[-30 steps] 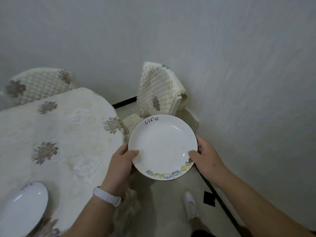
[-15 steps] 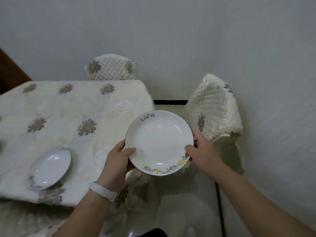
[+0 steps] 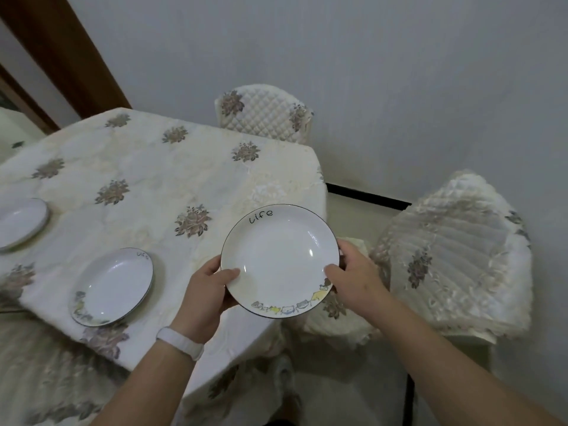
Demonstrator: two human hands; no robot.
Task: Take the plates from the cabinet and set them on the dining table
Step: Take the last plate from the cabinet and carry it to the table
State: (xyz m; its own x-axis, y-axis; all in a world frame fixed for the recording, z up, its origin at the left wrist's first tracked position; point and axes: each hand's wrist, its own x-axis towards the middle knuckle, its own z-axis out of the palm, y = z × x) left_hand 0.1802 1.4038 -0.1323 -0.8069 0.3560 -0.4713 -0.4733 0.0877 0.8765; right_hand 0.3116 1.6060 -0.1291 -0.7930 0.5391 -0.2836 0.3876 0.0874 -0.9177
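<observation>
I hold a white plate point(image 3: 280, 259) with "Life" written on its rim and small cartoon cats along its near edge. My left hand point(image 3: 206, 289) grips its left rim and my right hand point(image 3: 356, 279) grips its right rim. The plate hangs level above the near right corner of the dining table point(image 3: 153, 186), which wears a cream cloth with flower patches. A second matching plate point(image 3: 113, 285) lies on the table near its front edge. A third plate point(image 3: 20, 222) lies at the left edge of the view, partly cut off.
A quilted chair point(image 3: 264, 113) stands at the table's far end against the grey wall. Another covered chair point(image 3: 455, 259) stands to the right of the table corner. A brown door frame point(image 3: 61, 50) runs up the far left.
The view has swung left, so more of the table and a third plate have come into sight. The held plate now sits over the table's corner, still gripped by both hands.
</observation>
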